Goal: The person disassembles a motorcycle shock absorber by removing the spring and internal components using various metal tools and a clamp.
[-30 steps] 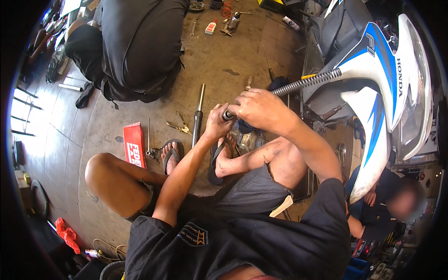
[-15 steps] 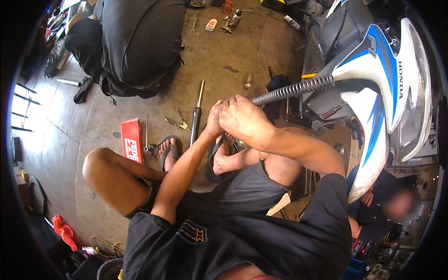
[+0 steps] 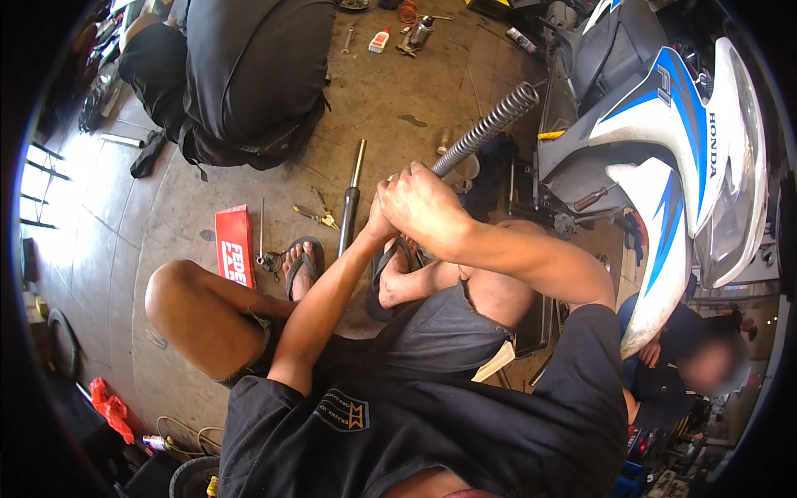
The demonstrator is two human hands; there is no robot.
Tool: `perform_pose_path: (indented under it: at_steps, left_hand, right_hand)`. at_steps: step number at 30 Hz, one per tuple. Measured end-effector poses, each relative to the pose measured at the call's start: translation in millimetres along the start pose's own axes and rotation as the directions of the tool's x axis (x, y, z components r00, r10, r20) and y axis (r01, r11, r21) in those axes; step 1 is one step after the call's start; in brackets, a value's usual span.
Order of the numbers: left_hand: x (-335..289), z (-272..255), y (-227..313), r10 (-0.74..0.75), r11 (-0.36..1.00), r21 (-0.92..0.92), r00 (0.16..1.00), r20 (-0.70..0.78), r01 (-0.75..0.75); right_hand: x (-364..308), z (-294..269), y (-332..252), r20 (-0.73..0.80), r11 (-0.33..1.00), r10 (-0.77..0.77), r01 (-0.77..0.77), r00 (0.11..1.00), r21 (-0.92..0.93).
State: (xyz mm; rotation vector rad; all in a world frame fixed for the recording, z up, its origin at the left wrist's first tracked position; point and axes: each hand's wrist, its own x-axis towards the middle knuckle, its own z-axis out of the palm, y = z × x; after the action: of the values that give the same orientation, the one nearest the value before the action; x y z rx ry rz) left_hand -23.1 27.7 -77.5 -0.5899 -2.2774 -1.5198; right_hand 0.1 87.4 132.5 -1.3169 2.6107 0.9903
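A long steel coil spring (image 3: 490, 126) slants up and to the right out of my right hand (image 3: 421, 206), whose fingers are wrapped round its lower part. Pressed against that hand is my left hand (image 3: 381, 217), closed, with its fingers mostly covered by the right; what it grips is hidden. Just left of my hands a fork tube (image 3: 352, 199), bright at the top and black below, rises between my sandalled feet. Yellow-handled pliers (image 3: 318, 214) lie on the floor beside it.
A white and blue motorcycle fairing (image 3: 664, 116) stands at the right, with a person (image 3: 685, 357) below it. Another person (image 3: 253, 75) crouches at the upper left. A red box (image 3: 235, 246), a glue bottle (image 3: 379, 41) and a spanner (image 3: 349, 40) are on the floor.
The spring's free end has swung up and to the left, so it now stands steeper. My right hand has tilted with it; my left hand has hardly shifted.
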Motion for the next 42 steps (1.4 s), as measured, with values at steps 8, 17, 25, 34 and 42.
perform_pose_path:
  at_steps: [8, 17, 25, 34, 42]
  left_hand:
    - [1.8, -2.1, 8.8, -0.039, 0.999, 0.019, 0.998, 0.044, 0.038]
    - [3.1, -4.9, 9.6, -0.09, 0.996, 0.02, 0.995, 0.031, 0.089]
    - [19.8, -6.9, 31.9, 0.084, 0.967, -0.239, 0.996, -0.006, -0.083]
    - [20.3, -16.3, 36.3, -0.062, 0.984, -0.167, 0.997, 0.045, 0.068]
    - [19.2, -14.3, 36.2, -0.059, 0.981, -0.18, 0.997, 0.049, 0.067]
  right_hand:
    - [-2.5, -0.6, -2.6, 0.053, 0.999, 0.02, -0.022, 0.998, 0.031]
    - [-1.5, -8.9, 0.3, 0.056, 0.997, 0.012, -0.017, 0.998, 0.078]
    - [-28.7, -16.8, 17.5, -0.053, 0.993, 0.121, -0.12, 0.991, 0.009]
    - [-43.6, -42.4, 25.9, -0.237, 0.982, 0.188, -0.188, 0.953, 0.021]
    - [-46.1, -47.8, 26.0, -0.216, 0.976, 0.219, -0.215, 0.951, 0.043]
